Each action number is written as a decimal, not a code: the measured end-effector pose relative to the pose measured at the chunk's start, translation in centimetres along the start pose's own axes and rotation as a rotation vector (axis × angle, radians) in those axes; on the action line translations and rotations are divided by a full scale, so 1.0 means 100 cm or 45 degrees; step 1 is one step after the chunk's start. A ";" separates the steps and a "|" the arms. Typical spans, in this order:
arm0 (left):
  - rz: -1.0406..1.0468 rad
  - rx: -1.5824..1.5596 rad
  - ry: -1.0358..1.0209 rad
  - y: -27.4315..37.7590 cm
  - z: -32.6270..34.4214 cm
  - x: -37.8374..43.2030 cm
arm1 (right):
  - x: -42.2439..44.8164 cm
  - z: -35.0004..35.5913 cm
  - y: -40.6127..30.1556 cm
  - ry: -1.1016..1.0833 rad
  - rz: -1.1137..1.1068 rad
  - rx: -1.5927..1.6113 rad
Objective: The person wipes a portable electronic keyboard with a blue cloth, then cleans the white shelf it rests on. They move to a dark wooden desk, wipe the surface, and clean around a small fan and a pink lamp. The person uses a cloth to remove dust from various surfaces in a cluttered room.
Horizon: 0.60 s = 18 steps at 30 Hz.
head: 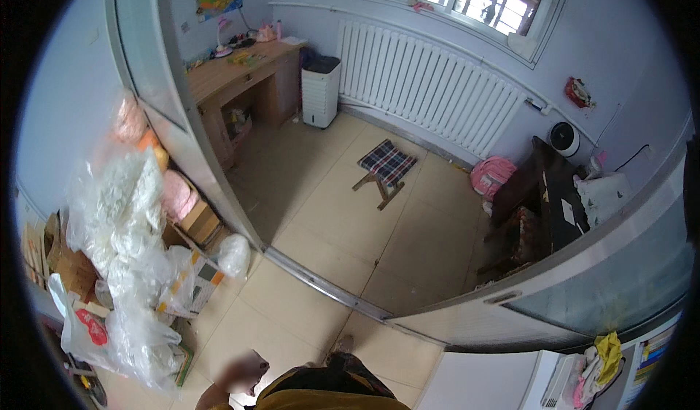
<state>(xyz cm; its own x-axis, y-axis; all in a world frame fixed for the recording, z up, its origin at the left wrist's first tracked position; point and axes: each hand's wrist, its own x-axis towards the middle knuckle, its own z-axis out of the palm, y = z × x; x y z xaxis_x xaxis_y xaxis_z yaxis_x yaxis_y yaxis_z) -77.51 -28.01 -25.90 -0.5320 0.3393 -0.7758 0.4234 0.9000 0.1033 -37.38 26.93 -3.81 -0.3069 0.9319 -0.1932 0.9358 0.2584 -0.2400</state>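
My left hand (238, 374) is low in the view, left of my body, and looks blurred. It holds a small dark, mottled item (262, 367), perhaps a cloth; its shape is mostly hidden. My right hand is out of view. Before me, the metal floor track (322, 287) of a sliding glass door crosses the tiled floor. Beyond that track stands a folding stool (388, 162) with a plaid fabric seat and wooden legs. To the left of my hand lies a heap of clear plastic bags (131, 235).
Cardboard boxes (202, 224) and a printed carton (199, 289) crowd the left side. In the room are a wooden desk (240, 71), an air cooler (320, 92), a radiator (421, 81), a pink backpack (492, 176) and a dark piano-like cabinet (558, 202). A white cabinet top (481, 380) sits at lower right.
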 end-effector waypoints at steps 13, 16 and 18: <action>0.233 -0.090 0.654 0.165 -0.378 0.102 | 0.099 0.096 -0.046 -1.101 -0.069 0.121; 0.424 0.215 0.946 0.136 -0.450 0.134 | 0.089 0.102 -0.087 -1.115 -0.058 0.413; 0.532 0.403 1.062 0.135 -0.491 0.170 | 0.080 0.107 -0.104 -1.105 -0.111 0.157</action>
<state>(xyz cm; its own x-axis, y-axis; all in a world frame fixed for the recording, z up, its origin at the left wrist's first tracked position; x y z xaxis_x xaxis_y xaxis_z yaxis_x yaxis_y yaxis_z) -116.84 3.29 -7.13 -0.5904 0.8069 -0.0146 0.8070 0.5905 0.0036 -51.42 28.99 -13.04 -0.4467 0.3752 -0.8122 0.8929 0.2434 -0.3787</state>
